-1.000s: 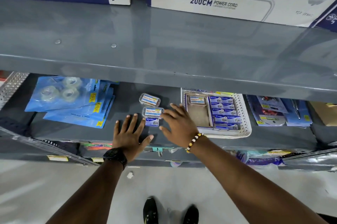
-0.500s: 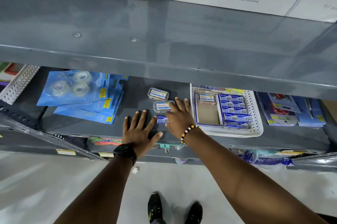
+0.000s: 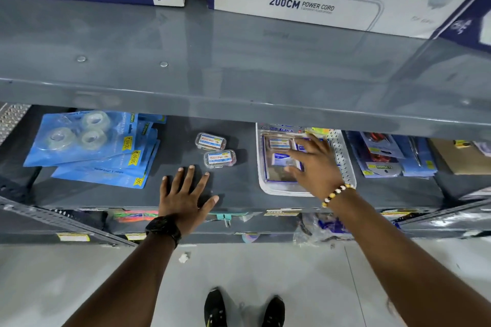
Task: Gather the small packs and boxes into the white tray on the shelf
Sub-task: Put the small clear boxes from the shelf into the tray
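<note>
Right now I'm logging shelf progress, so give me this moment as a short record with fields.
left hand: flat on the shelf, empty
right hand: open, fingers spread over the white tray
small blue pack: in the tray, under the right fingertips
still outside tray: two clear plastic boxes, side by side on the shelf
tape packs: stacked at left, untouched
</note>
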`<action>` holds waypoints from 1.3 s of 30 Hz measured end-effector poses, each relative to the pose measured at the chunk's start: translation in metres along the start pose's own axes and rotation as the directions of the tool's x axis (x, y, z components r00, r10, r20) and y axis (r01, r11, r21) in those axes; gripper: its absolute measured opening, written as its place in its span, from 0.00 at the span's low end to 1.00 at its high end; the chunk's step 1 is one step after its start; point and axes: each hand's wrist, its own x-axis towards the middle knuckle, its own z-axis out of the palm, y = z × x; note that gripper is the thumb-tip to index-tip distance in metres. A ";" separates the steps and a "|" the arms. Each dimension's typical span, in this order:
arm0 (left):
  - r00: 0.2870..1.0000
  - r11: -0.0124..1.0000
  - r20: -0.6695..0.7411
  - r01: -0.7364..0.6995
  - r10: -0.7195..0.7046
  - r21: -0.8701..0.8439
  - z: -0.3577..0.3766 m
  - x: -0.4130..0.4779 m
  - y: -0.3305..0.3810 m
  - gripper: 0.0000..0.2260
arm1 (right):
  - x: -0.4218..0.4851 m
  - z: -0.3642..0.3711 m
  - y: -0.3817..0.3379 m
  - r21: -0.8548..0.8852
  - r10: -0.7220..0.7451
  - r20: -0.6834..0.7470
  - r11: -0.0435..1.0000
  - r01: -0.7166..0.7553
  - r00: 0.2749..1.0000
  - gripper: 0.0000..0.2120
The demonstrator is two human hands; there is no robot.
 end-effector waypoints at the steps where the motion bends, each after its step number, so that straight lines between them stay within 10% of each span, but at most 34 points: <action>1: 1.000 1.000 0.005 0.006 -0.006 0.003 0.000 0.000 0.000 0.31 | -0.006 -0.003 0.017 -0.020 0.026 0.028 0.999 -0.025 0.999 0.17; 22: 0.998 1.000 0.054 0.014 -0.015 0.026 -0.012 -0.002 0.005 0.35 | -0.035 0.002 0.108 -0.374 0.243 0.435 0.925 -0.071 0.867 0.20; 30: 0.998 0.999 0.057 0.017 -0.019 0.035 -0.010 -0.002 0.004 0.33 | -0.029 0.004 0.089 -0.157 0.156 0.259 0.981 -0.118 0.953 0.25; 39: 0.997 1.000 0.081 0.020 -0.020 0.010 -0.011 -0.002 0.005 0.33 | 0.020 0.018 -0.019 0.157 -0.140 -0.041 0.977 0.144 0.989 0.19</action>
